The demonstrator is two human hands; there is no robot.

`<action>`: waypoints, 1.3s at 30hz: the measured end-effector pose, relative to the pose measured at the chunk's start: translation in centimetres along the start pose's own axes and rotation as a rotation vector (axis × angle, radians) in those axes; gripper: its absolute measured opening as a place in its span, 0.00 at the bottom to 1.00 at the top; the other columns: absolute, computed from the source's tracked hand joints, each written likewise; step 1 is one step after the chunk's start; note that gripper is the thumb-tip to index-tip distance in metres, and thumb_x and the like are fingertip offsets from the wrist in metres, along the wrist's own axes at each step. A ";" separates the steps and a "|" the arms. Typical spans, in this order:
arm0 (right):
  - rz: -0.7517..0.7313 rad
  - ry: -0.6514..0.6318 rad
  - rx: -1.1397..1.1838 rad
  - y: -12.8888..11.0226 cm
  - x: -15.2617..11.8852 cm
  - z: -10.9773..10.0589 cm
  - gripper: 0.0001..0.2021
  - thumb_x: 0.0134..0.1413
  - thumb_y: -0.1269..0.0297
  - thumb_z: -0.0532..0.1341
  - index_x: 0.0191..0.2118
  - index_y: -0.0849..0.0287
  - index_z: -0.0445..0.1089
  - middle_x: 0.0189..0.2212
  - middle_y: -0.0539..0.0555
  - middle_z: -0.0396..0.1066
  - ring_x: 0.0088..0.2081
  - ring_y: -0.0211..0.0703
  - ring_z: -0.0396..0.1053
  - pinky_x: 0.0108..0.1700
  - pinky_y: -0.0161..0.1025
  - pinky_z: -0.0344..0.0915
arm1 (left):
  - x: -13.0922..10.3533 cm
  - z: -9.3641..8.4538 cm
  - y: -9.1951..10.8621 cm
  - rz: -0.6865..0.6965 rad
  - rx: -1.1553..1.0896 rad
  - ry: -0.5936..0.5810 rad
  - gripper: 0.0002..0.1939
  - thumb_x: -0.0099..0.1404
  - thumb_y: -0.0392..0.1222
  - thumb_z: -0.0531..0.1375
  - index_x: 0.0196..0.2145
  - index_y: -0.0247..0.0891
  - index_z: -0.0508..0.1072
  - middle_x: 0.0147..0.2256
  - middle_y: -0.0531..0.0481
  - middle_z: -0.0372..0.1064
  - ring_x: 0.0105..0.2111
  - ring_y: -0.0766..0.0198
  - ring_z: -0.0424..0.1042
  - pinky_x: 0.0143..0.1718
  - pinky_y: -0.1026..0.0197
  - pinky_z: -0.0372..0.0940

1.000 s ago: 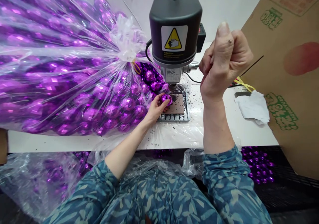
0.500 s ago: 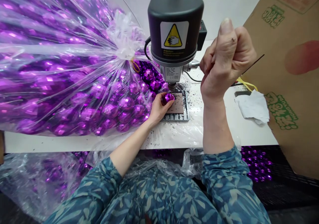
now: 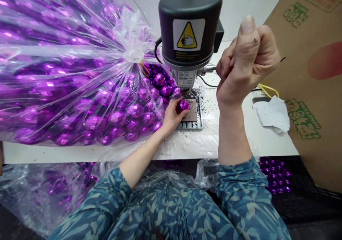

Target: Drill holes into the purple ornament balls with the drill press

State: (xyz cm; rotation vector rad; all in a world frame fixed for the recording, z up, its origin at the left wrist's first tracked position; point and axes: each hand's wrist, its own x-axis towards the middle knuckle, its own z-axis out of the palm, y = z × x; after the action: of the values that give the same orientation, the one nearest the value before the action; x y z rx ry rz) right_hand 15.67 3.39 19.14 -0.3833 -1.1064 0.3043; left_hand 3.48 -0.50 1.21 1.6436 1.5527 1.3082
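Plainly, the ball [image 3: 184, 105] is the bright spot: round, purple and mirror-glossy, its small flat facets throwing pale pink glints, with a darker violet toward the fingers. It sits over the left part of the board [image 3: 192, 116], on the drill's base [image 3: 197, 126], with the chuck [image 3: 185, 91] at its 12 o'clock; whether a bit touches it is too small to tell. The left hand [image 3: 172, 116] comes in from 8 o'clock, partly curled, thumb and fingers pinching the ball's near side. At 2 o'clock the right hand [image 3: 247, 63] is a tight fist, thumb uppermost, closed round the end of the drill's lever [image 3: 210, 69]. Dark crumbs speckle the table [image 3: 210, 115] around the base. Similar balls fill a clear bag [image 3: 133, 55] toward 9 o'clock — a white cloth [image 3: 271, 114] lies at 3.
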 end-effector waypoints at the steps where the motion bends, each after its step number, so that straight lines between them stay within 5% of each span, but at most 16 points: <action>1: 0.005 -0.003 -0.016 0.0 0.0 0.0 0.32 0.54 0.32 0.54 0.22 0.54 0.42 0.13 0.44 0.43 0.13 0.32 0.42 0.18 0.40 0.43 | 0.0 0.0 0.0 0.001 -0.001 -0.004 0.26 0.58 0.42 0.72 0.53 0.40 0.72 0.48 0.45 0.70 0.48 0.55 0.73 0.49 0.54 0.70; 5: 0.016 0.004 -0.072 -0.2 -0.3 -0.1 0.31 0.54 0.31 0.53 0.22 0.53 0.42 0.13 0.43 0.42 0.14 0.30 0.42 0.18 0.40 0.43 | 0.1 0.2 -0.1 0.015 -0.011 -0.020 0.26 0.58 0.42 0.72 0.53 0.40 0.72 0.48 0.45 0.70 0.48 0.55 0.73 0.49 0.54 0.70; 16: -0.002 0.015 -0.005 0.2 -2.7 -2.0 0.29 0.61 0.50 0.61 0.20 0.57 0.43 0.12 0.43 0.43 0.14 0.28 0.45 0.19 0.38 0.43 | -0.2 0.6 -0.7 0.052 -0.048 -0.020 0.26 0.60 0.43 0.71 0.54 0.41 0.71 0.49 0.45 0.69 0.49 0.56 0.72 0.52 0.53 0.69; 26: -0.079 0.047 0.004 1.9 -4.0 -2.9 0.31 0.58 0.50 0.62 0.21 0.57 0.39 0.11 0.42 0.38 0.14 0.27 0.40 0.19 0.36 0.41 | -0.1 0.7 -1.1 0.064 -0.074 -0.014 0.26 0.60 0.45 0.71 0.54 0.41 0.71 0.49 0.44 0.69 0.49 0.55 0.72 0.51 0.54 0.69; 33: -0.193 0.004 0.044 3.2 -5.3 -4.0 0.28 0.60 0.59 0.60 0.20 0.59 0.39 0.10 0.42 0.43 0.13 0.27 0.42 0.18 0.35 0.42 | -0.2 0.6 -1.0 0.072 -0.073 -0.015 0.26 0.61 0.45 0.71 0.54 0.40 0.71 0.50 0.44 0.69 0.49 0.55 0.72 0.51 0.54 0.69; 39: -0.188 0.007 -0.047 2.8 -4.6 -3.7 0.30 0.60 0.55 0.61 0.19 0.56 0.38 0.09 0.41 0.39 0.11 0.29 0.41 0.14 0.36 0.42 | 0.0 0.9 -1.2 0.071 -0.058 -0.009 0.26 0.60 0.45 0.71 0.54 0.40 0.70 0.50 0.44 0.69 0.50 0.55 0.72 0.51 0.53 0.69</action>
State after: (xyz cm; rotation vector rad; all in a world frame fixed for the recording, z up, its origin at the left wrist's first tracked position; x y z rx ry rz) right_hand 16.99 3.39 12.67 -0.3187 -1.1348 0.1113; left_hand 3.77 -0.07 -0.23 1.6803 1.4496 1.3683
